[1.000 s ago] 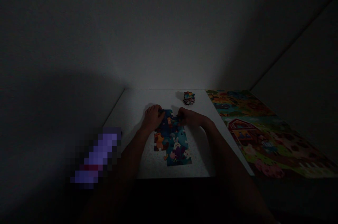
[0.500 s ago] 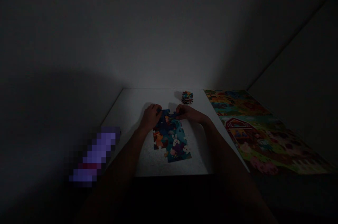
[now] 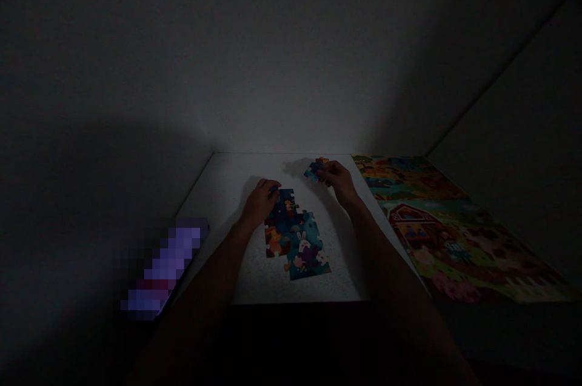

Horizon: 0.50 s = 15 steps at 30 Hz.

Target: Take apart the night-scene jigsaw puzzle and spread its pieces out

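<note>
A partly joined section of cardboard jigsaw puzzle [image 3: 295, 234] lies flat near the middle of the white speckled tabletop [image 3: 218, 192], its long axis running from near to far. Its dark blue and teal picture shows a white rabbit [image 3: 304, 246] toward the near end and orange shapes along the left side. The outline is ragged, with notched edges and open tabs, so the picture is only partly built. A small stack of loose jigsaw pieces [image 3: 322, 160] sits farther out toward the far edge, mostly hidden behind the raised right hand [image 3: 334, 179], so the number left cannot be told.

That hand is off the tabletop, fingers closed in a pinch on a blue jigsaw piece [image 3: 313, 170], well apart from the joined section. The left hand [image 3: 261, 203] lies at the section's far left edge, fingers curled and touching it; whether they pinch a piece cannot be told in the dim light.

To the right, a large printed farm-scene sheet [image 3: 454, 240] with a red barn lies flat beside the tabletop. To the near left sits a purple object [image 3: 163, 271], blurred beyond recognition. Dim, pale walls [image 3: 291, 71] rise behind.
</note>
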Each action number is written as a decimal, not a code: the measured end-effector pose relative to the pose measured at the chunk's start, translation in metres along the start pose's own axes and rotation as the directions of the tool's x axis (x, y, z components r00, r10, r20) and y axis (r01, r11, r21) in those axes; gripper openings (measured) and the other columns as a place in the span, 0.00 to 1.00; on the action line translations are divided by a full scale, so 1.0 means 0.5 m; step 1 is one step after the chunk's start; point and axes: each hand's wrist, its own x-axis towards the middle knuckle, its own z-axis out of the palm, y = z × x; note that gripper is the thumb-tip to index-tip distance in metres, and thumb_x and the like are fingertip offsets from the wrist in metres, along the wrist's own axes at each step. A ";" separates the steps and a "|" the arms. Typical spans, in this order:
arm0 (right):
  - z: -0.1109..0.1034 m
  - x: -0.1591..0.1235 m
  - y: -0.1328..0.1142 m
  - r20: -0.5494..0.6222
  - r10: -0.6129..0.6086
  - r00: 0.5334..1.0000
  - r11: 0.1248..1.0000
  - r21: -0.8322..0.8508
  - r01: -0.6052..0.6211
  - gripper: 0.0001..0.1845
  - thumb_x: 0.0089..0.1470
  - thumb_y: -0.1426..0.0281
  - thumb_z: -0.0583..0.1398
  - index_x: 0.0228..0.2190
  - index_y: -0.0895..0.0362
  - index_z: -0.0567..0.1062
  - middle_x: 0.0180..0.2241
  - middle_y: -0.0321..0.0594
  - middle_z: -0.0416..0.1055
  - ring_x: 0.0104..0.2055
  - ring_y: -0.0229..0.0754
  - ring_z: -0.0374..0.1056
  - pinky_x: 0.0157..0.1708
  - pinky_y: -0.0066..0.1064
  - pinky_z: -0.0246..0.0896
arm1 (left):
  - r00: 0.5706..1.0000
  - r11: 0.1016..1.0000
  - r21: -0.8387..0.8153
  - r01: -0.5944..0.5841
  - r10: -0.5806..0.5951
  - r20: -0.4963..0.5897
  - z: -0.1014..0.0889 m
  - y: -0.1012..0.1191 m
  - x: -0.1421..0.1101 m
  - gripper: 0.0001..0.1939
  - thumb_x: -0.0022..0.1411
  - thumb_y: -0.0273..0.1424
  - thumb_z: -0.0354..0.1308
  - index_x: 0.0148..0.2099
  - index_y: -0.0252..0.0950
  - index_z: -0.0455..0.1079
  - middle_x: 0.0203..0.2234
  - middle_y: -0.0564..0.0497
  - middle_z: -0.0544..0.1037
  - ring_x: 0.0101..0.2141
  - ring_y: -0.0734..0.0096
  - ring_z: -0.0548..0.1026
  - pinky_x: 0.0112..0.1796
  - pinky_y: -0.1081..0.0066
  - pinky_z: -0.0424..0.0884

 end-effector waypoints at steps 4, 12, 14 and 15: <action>-0.026 0.020 0.010 -0.255 -0.002 0.967 0.998 0.066 0.020 0.25 0.36 0.50 0.66 0.30 0.51 0.63 0.25 0.32 0.66 0.26 0.39 0.64 0.23 0.30 0.54 | 1.000 1.000 -0.024 0.007 -0.007 -0.006 -0.003 0.004 -0.001 0.12 0.62 0.25 0.54 0.46 0.40 0.73 0.43 0.49 0.73 0.45 0.64 0.76 0.48 0.64 0.74; -0.044 0.039 0.042 -0.378 0.001 0.926 0.983 0.171 0.069 0.28 0.35 0.50 0.67 0.32 0.50 0.63 0.30 0.34 0.69 0.31 0.40 0.69 0.28 0.32 0.64 | 0.999 0.999 -0.046 0.010 -0.012 -0.036 -0.001 0.000 0.002 0.12 0.63 0.24 0.53 0.45 0.39 0.74 0.42 0.49 0.74 0.42 0.66 0.76 0.47 0.65 0.73; -0.040 0.042 0.047 -0.374 0.010 0.927 0.974 0.212 0.075 0.28 0.34 0.51 0.68 0.32 0.50 0.63 0.30 0.34 0.69 0.32 0.41 0.70 0.30 0.33 0.66 | 0.999 0.999 -0.046 0.008 -0.010 -0.049 0.000 -0.003 0.003 0.12 0.63 0.24 0.53 0.45 0.39 0.74 0.41 0.49 0.74 0.43 0.66 0.75 0.48 0.65 0.72; -0.038 0.043 0.050 -0.371 0.016 0.928 0.970 0.232 0.076 0.29 0.33 0.52 0.69 0.33 0.50 0.63 0.30 0.34 0.69 0.33 0.41 0.70 0.31 0.33 0.67 | 0.998 0.999 -0.045 0.007 -0.009 -0.056 0.000 -0.004 0.004 0.12 0.63 0.24 0.53 0.45 0.39 0.74 0.41 0.49 0.74 0.43 0.65 0.75 0.49 0.65 0.72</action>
